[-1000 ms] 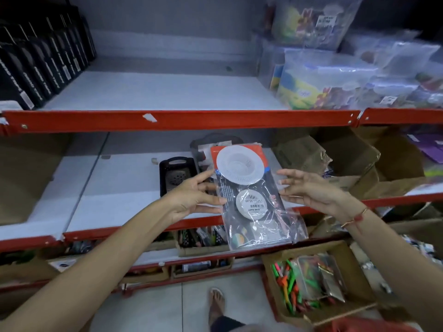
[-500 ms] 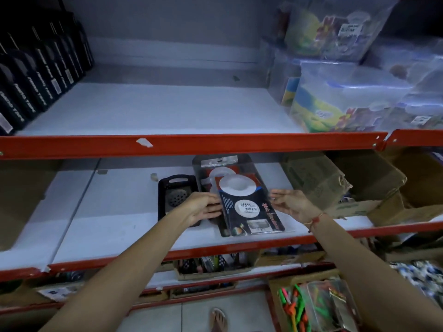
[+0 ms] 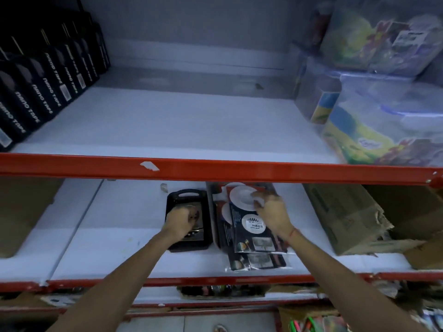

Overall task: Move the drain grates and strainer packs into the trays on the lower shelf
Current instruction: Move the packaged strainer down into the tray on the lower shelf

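A black tray point(image 3: 189, 246) lies on the middle shelf with a metal drain grate point(image 3: 194, 233) inside it. My left hand point(image 3: 178, 224) is curled down into this tray, fingers closed on the grate. To its right lies a stack of strainer packs point(image 3: 255, 238) in clear plastic, with white discs and dark cards, seemingly on a second dark tray point(image 3: 212, 195). My right hand point(image 3: 272, 213) rests on the top pack, its fingers pinching at the upper white disc.
The red shelf beam point(image 3: 215, 167) runs just above both hands. A torn cardboard box point(image 3: 345, 219) stands right of the packs. Black tape boxes point(image 3: 43, 82) and bagged plastic containers point(image 3: 383, 111) fill the upper shelf's ends. More boxes of goods sit below.
The strainer pack went from mid-air onto the stack on the shelf. My left hand let go of it and moved left into the black tray. The view tilted upward.
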Available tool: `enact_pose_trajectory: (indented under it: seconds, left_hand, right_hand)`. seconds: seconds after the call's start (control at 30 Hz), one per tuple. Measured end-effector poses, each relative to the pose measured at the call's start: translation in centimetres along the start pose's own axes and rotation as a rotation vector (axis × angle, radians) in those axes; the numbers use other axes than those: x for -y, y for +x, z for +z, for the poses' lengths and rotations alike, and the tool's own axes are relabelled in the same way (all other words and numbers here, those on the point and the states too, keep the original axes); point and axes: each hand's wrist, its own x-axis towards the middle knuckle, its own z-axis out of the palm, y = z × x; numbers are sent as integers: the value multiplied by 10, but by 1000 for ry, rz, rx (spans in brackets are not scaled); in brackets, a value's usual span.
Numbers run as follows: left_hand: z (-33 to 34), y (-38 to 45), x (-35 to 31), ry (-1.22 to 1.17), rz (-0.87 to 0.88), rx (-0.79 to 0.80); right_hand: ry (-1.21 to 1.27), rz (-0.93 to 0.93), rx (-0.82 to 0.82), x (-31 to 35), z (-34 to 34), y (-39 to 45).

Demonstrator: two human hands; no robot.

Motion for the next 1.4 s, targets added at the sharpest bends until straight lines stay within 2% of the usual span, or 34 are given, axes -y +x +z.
enact_pose_trajectory:
  seconds: [0.1, 0.2, 0.3, 0.4, 0.47, 0.6, 0.7, 0.8, 0.93, 1.03, 1.13, 1.17, 1.23, 1.3, 1.4]
  left_hand:
    - [4, -6, 31, 351, 85, 124]
    - [11, -8, 51, 686, 199, 232]
    - [18, -5, 56, 826, 211, 220]
    - [24, 1, 54, 873, 216, 171]
    - [29, 5, 56, 880, 239, 136]
    - [27, 1, 57, 918, 230, 89]
    - [31, -1, 59, 848, 213, 226]
    - [23, -1, 53, 829, 243, 208]
    - [22, -1, 56, 832, 265, 227]
    - [22, -12, 62, 849, 453, 132]
    - [23, -27, 50, 647, 584, 7]
    - [20, -33, 43, 578, 587, -15]
    - [18, -38, 29, 452, 649, -26]
    - [16, -40, 10, 390, 717, 142]
    - [22, -41, -18, 379, 814, 240]
  right_hand:
    - [-32, -239, 150, 47, 33, 3]
    - [-263, -349, 350, 77, 89, 7]
    - [-497, -437, 515, 85, 134, 10]
    - [-733, -505, 532, 87, 144, 11]
    - [-839, -532, 522, 93, 136, 10]
    - [-792, -621, 531, 110, 113, 2]
    - [-815, -719, 519, 113, 107, -3]
    - [-871, -735, 482, 117, 106, -3]
    - [-848, -703, 557, 103, 117, 0]
    - [-654, -654, 475, 89, 107, -3]
    - [-178, -480, 400, 79, 66, -12]
    - [-89, -419, 415, 73, 48, -16]
    - [-68, -383, 487, 57, 20, -23]
    - [-177, -365, 615, 35, -2, -31]
    - [-377, -329, 739, 7, -18, -44]
